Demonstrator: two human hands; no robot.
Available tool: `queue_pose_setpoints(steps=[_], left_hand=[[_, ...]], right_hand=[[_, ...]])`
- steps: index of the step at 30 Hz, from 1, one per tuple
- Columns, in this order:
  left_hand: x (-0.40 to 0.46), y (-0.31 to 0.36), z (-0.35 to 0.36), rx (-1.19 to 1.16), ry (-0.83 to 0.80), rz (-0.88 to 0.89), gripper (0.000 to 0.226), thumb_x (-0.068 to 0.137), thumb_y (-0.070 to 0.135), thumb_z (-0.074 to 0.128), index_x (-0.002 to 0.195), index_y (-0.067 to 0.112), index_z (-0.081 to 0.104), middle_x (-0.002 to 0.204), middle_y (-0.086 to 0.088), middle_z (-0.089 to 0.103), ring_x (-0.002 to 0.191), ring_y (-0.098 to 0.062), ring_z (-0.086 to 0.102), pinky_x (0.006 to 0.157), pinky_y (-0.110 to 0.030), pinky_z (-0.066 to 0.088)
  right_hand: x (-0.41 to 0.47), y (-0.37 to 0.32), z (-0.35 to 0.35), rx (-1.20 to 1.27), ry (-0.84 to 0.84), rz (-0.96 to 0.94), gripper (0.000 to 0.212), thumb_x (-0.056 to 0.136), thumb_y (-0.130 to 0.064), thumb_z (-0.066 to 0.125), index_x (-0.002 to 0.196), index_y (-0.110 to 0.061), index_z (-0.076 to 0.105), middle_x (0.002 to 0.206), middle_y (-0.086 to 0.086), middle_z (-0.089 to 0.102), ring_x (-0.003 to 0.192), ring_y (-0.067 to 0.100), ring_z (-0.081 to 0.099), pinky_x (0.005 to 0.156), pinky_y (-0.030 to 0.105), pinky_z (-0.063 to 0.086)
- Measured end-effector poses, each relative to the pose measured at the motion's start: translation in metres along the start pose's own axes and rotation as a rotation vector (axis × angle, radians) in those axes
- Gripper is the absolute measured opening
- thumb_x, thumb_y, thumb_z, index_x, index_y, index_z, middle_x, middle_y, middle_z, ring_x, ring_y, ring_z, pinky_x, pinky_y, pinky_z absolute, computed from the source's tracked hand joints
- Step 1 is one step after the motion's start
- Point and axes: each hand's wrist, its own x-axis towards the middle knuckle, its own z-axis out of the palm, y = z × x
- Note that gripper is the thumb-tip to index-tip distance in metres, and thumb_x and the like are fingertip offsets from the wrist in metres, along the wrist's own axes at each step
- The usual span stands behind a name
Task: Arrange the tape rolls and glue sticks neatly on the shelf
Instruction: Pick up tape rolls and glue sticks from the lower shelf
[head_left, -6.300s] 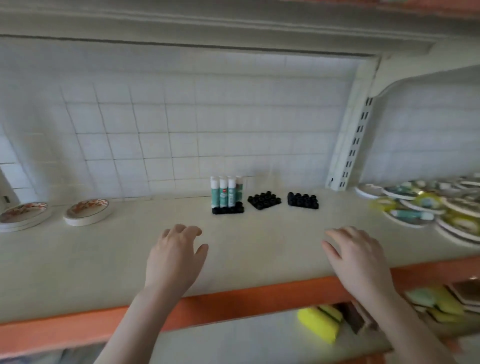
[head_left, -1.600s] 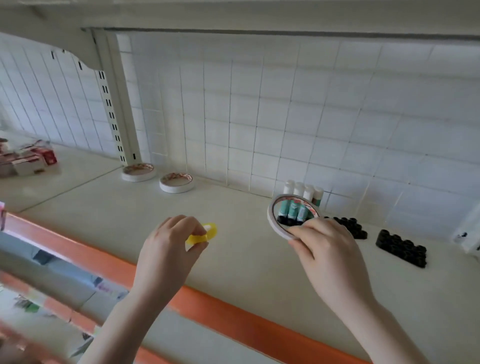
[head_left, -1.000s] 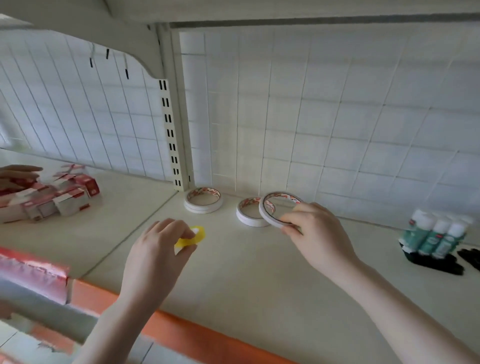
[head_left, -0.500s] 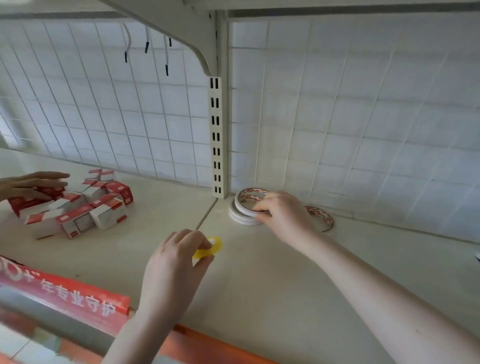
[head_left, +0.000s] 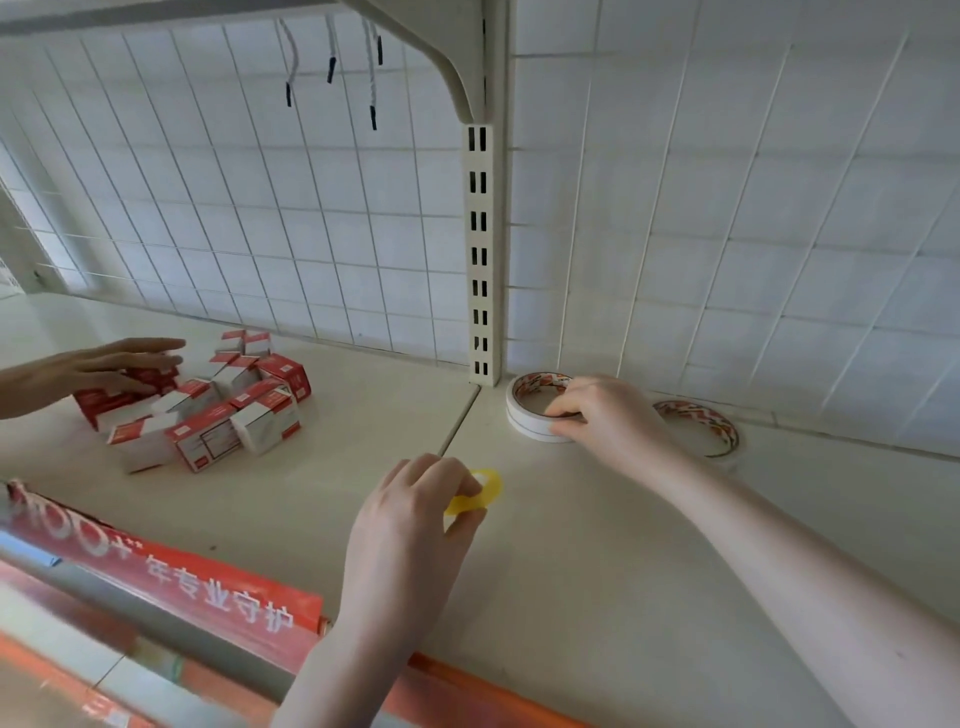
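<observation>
— Where's your stacked tape rolls?
— On the shelf beside the slotted upright; your right hand grips the top one.
— And your left hand?
— Pinching a small yellow tape roll, nearer you.

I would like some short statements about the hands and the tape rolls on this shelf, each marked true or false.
1. The left hand holds a small yellow tape roll. True.
2. The right hand rests on the stacked white tape rolls. True.
3. The stack stands at the shelf's front edge. False: it stands at the back, beside the slotted upright.
4. The red and white boxes lie right of the stack. False: they lie left.
</observation>
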Motion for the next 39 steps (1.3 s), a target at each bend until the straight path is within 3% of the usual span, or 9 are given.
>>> queue_pose_setpoints(steps=[2, 4, 8, 13, 20, 25, 30, 35, 39], left_hand=[[0.0, 0.0, 0.001, -0.003, 0.008, 0.001, 0.036, 0.053, 0.006, 0.087, 0.071, 0.02, 0.058, 0.072, 0.012, 0.058, 0.069, -0.01, 0.048, 0.048, -0.031, 0.047], [0.0, -0.001, 0.001, -0.008, 0.01, 0.001, 0.035, 0.054, 0.006, 0.086, 0.071, 0.02, 0.059, 0.072, 0.012, 0.058, 0.071, -0.01, 0.047, 0.049, -0.032, 0.048], [0.001, -0.001, 0.002, -0.013, 0.01, 0.004, 0.036, 0.054, 0.006, 0.086, 0.071, 0.02, 0.058, 0.073, 0.013, 0.058, 0.07, -0.009, 0.048, 0.05, -0.029, 0.048], [0.0, -0.001, 0.002, -0.008, 0.004, 0.007, 0.035, 0.055, 0.007, 0.087, 0.072, 0.019, 0.059, 0.073, 0.012, 0.058, 0.072, -0.01, 0.046, 0.051, -0.028, 0.046], [0.0, -0.001, 0.001, -0.001, 0.004, 0.008, 0.035, 0.055, 0.006, 0.087, 0.072, 0.018, 0.059, 0.073, 0.013, 0.058, 0.072, -0.01, 0.046, 0.049, -0.024, 0.042], [0.0, 0.002, 0.002, -0.008, -0.013, 0.006, 0.035, 0.055, 0.007, 0.087, 0.072, 0.019, 0.059, 0.073, 0.014, 0.058, 0.073, -0.009, 0.046, 0.05, -0.022, 0.04], [0.008, 0.018, 0.004, -0.046, -0.022, 0.026, 0.032, 0.058, 0.009, 0.086, 0.072, 0.019, 0.059, 0.074, 0.018, 0.054, 0.068, -0.011, 0.054, 0.056, -0.016, 0.038], [0.023, 0.051, 0.015, -0.075, -0.009, 0.094, 0.03, 0.059, 0.008, 0.084, 0.07, 0.017, 0.059, 0.073, 0.013, 0.057, 0.067, -0.017, 0.054, 0.053, -0.031, 0.045], [0.032, 0.084, 0.033, -0.092, -0.029, 0.177, 0.028, 0.059, 0.01, 0.085, 0.071, 0.017, 0.06, 0.074, 0.009, 0.061, 0.067, -0.019, 0.056, 0.05, -0.034, 0.048]], right_hand=[[0.001, 0.003, -0.001, 0.024, 0.0, -0.005, 0.011, 0.085, -0.015, 0.061, 0.083, -0.009, 0.07, 0.075, 0.001, 0.058, 0.08, 0.008, 0.044, 0.064, 0.005, 0.028], [0.002, 0.006, -0.002, 0.041, -0.012, -0.011, 0.01, 0.086, -0.016, 0.062, 0.085, -0.014, 0.071, 0.076, -0.004, 0.056, 0.081, 0.005, 0.042, 0.062, 0.012, 0.028], [0.003, 0.011, -0.001, 0.035, -0.04, -0.029, 0.009, 0.086, -0.019, 0.062, 0.086, -0.018, 0.071, 0.08, -0.003, 0.061, 0.085, 0.019, 0.052, 0.072, 0.031, 0.039], [0.005, 0.015, 0.0, 0.028, -0.065, -0.045, 0.011, 0.088, -0.021, 0.061, 0.09, -0.018, 0.071, 0.082, -0.003, 0.062, 0.086, 0.018, 0.051, 0.069, 0.03, 0.035], [0.001, 0.02, 0.001, 0.013, -0.062, -0.112, 0.012, 0.089, -0.019, 0.06, 0.09, -0.013, 0.07, 0.085, 0.006, 0.063, 0.089, 0.024, 0.052, 0.076, 0.031, 0.038], [-0.011, 0.023, -0.006, 0.074, 0.059, -0.126, 0.025, 0.09, -0.016, 0.061, 0.114, -0.01, 0.067, 0.114, 0.004, 0.064, 0.109, 0.022, 0.055, 0.092, 0.028, 0.039], [-0.037, 0.045, -0.033, -0.03, 0.263, -0.056, 0.018, 0.086, -0.006, 0.061, 0.101, -0.009, 0.071, 0.095, 0.009, 0.067, 0.09, 0.032, 0.061, 0.077, 0.035, 0.045], [-0.087, 0.079, -0.056, -0.139, 0.273, 0.045, 0.017, 0.084, -0.007, 0.065, 0.097, -0.014, 0.073, 0.084, 0.006, 0.065, 0.082, 0.031, 0.06, 0.069, 0.037, 0.049], [-0.134, 0.106, -0.073, -0.209, 0.286, 0.137, 0.014, 0.078, -0.003, 0.071, 0.088, -0.012, 0.073, 0.079, 0.006, 0.065, 0.077, 0.033, 0.062, 0.062, 0.041, 0.054]])
